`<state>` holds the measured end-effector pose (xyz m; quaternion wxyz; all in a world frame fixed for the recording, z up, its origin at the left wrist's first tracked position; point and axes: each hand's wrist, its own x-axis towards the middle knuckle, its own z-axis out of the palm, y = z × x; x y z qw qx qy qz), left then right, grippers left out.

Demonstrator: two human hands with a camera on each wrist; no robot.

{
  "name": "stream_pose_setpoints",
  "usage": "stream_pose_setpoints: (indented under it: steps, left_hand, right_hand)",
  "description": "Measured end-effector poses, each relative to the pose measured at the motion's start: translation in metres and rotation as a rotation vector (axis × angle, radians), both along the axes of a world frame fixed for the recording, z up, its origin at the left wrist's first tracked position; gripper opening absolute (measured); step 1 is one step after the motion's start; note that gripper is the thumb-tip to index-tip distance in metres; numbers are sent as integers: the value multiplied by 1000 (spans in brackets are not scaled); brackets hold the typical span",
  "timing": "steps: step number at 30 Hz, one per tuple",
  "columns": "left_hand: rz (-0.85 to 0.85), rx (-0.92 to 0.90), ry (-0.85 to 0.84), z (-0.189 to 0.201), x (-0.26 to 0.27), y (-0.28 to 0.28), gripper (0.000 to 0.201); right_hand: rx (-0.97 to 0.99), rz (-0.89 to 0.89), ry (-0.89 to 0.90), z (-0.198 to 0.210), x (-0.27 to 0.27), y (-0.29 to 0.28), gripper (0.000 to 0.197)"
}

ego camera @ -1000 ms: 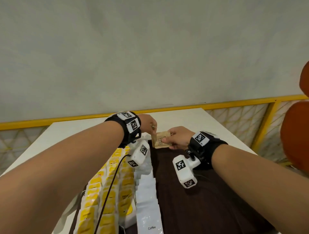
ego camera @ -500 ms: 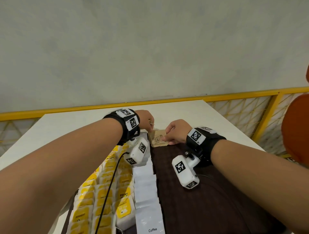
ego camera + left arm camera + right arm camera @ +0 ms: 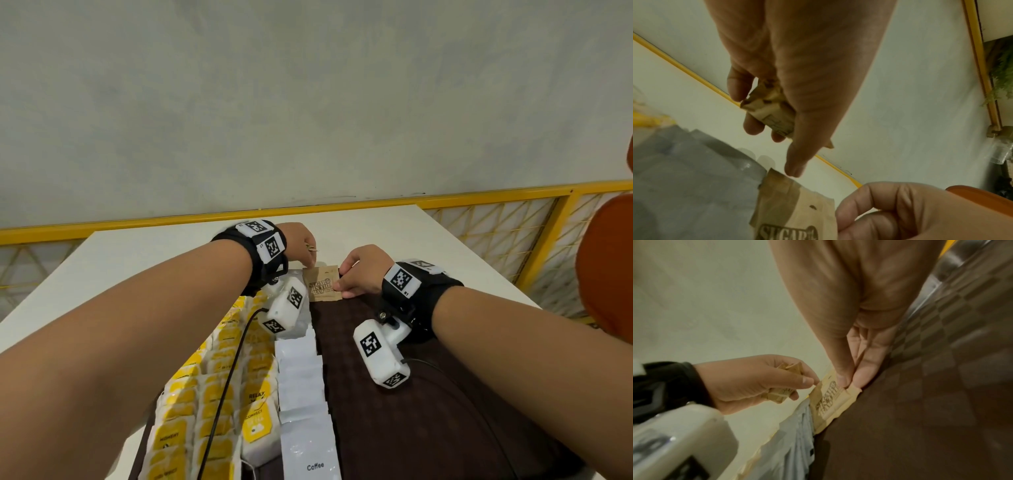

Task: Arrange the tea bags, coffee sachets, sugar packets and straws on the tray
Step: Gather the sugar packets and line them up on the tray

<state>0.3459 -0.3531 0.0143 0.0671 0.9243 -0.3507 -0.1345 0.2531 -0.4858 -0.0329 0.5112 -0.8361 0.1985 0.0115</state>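
Now the right hand [image 3: 359, 270] is pinching one brown sugar packet [image 3: 322, 285] at the tray's [image 3: 428, 411] far edge beside the coffee sachets [image 3: 301, 380], while the left hand [image 3: 298, 241] is gripping spare packets [image 3: 772, 112]; laying it flat, flush against that row, seems best.

Brown sugar packet [image 3: 321, 284] flat at tray [image 3: 428, 411] far end; beside white coffee sachets [image 3: 301, 387].

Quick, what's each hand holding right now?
Left hand: holds a bundle of brown sugar packets.
Right hand: pinches one sugar packet at the tray's far end.
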Motion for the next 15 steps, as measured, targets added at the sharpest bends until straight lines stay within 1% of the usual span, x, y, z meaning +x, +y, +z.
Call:
stream_pose_setpoints:
  steps: [2,3,4,5,6,7,8,9,10,11,12,13,14,15]
  left_hand:
    - [15,-93,21,3,-1,3,19]
    - [34,-172,46,5,-1,5,20]
    - [69,-288,107,7,-2,7,23]
    - [122,-440,226,8,-5,10,26]
    - [171,-608,387,9,-8,13,30]
    - [196,-756,551,11,-12,18,35]
    - [193,-863,686,13,-14,22,43]
    - [168,-936,796,13,-14,26,58]
    - [129,-982,892,12,-15,30,78]
    - [84,-998,960,12,-14,33,99]
    - [33,-996,1004,11,-14,35,113]
    - [-19,-989,1021,10,-14,37,119]
    - [-69,-982,1020,9,-15,38,116]
    - [-106,-976,998,8,-17,40,108]
  right_hand:
    - [-26,5,-12,0,-1,0,26]
    - [-38,10,-16,1,-2,0,26]
    - [-68,19,-14,2,-2,-1,25]
    - [-120,29,-22,4,-4,-2,24]
    - [-175,31,-52,8,-6,-2,22]
    - [-202,16,-119,12,-8,-3,20]
    - [-196,-11,-225,18,-10,-2,16]
    - [-160,-29,-353,26,-14,-2,11]
    - [-133,-23,-475,35,-17,0,7]
    - [-129,17,-565,44,-21,3,9]
    - [-147,84,-614,51,-25,6,15]
    - [-169,151,-631,56,-27,10,21]
    - [-188,188,-626,59,-28,14,25]
    - [-192,195,-625,60,-29,18,27]
